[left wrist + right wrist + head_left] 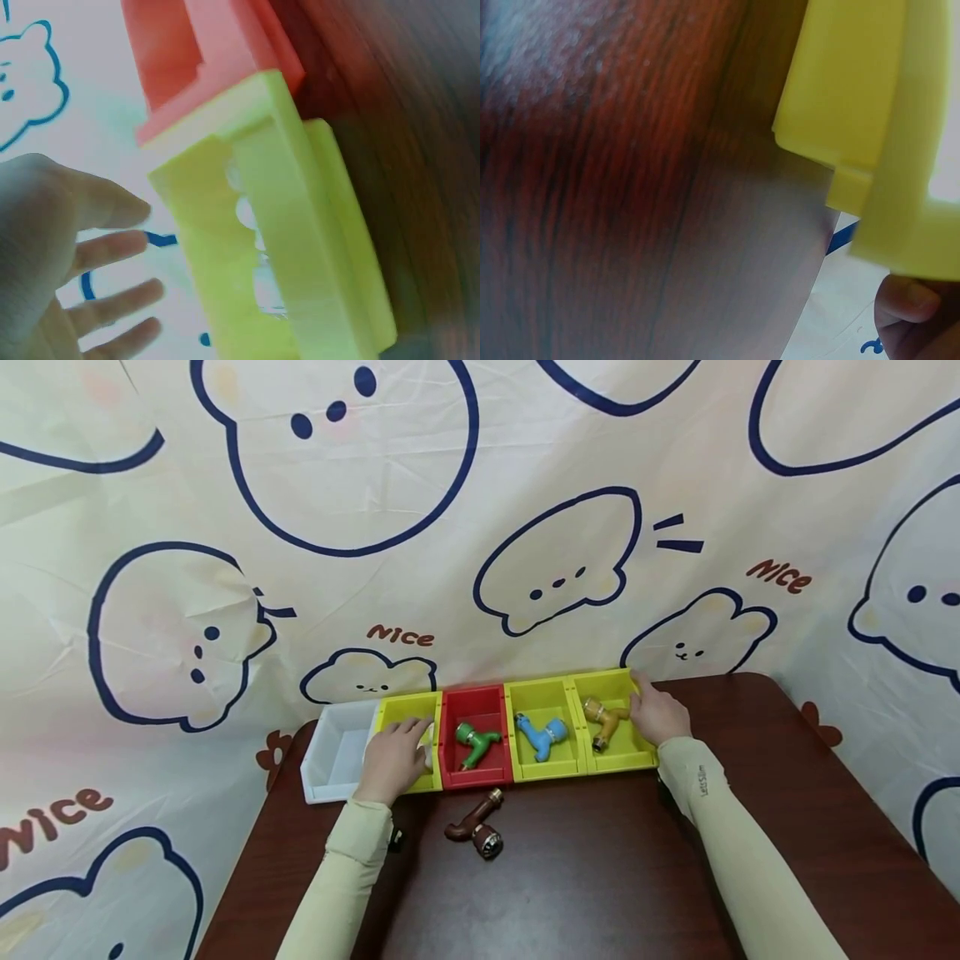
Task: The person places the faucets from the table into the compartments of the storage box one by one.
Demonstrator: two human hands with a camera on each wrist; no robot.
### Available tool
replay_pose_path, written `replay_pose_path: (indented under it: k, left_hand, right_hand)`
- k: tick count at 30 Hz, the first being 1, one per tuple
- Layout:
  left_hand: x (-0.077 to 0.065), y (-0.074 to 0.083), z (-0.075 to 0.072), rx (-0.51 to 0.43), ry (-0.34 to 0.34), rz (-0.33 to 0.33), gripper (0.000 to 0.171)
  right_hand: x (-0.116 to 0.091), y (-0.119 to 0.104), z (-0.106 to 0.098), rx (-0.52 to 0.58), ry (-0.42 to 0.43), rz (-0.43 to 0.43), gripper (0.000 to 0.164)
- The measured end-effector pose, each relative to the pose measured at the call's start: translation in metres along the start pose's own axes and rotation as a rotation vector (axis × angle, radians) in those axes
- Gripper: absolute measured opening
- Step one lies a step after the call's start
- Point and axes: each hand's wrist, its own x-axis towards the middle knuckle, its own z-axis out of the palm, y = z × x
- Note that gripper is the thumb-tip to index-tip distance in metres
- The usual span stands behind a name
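Note:
My left hand (392, 762) hovers at a yellow bin (409, 704) near the row's left end, its fingers spread and holding nothing in the left wrist view. A white, partly hidden item (266, 289) lies in that bin. At the row's right end, my right hand (660, 712) grips the outer side wall of another yellow bin (622, 763); most of its fingers are hidden in the right wrist view. That bin holds a yellow-orange faucet (609, 720). A blue faucet (543, 737) lies in the bin beside it, and a green faucet (476, 742) in the red bin (474, 778).
A brown faucet (476, 828) lies on the dark wooden table (585, 877) in front of the red bin. A white bin (330, 792) ends the row at left. Behind the bins hangs a patterned cloth (420, 585).

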Motion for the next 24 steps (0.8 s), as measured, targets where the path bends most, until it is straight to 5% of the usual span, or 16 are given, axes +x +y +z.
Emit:
replay_pose_path:
  k: [4, 9, 17, 24]
  left_hand:
    - [-0.006, 0.01, -0.009, -0.002, 0.062, 0.085, 0.056]
    - [-0.016, 0.032, -0.019, 0.003, 0.053, 0.204, 0.063]
    - [-0.037, 0.058, -0.023, -0.06, -0.068, 0.354, 0.067]
    - [-0.053, 0.071, -0.006, -0.024, -0.135, 0.488, 0.052]
  right_hand:
    - [0.001, -0.001, 0.0, -0.001, -0.003, 0.0, 0.052]
    - [0.001, -0.003, -0.002, -0.001, -0.006, 0.012, 0.052]
    - [0.0, -0.004, -0.002, 0.004, -0.023, 0.015, 0.052]
    - [0.0, -0.001, -0.002, 0.0, -0.022, 0.014, 0.052]
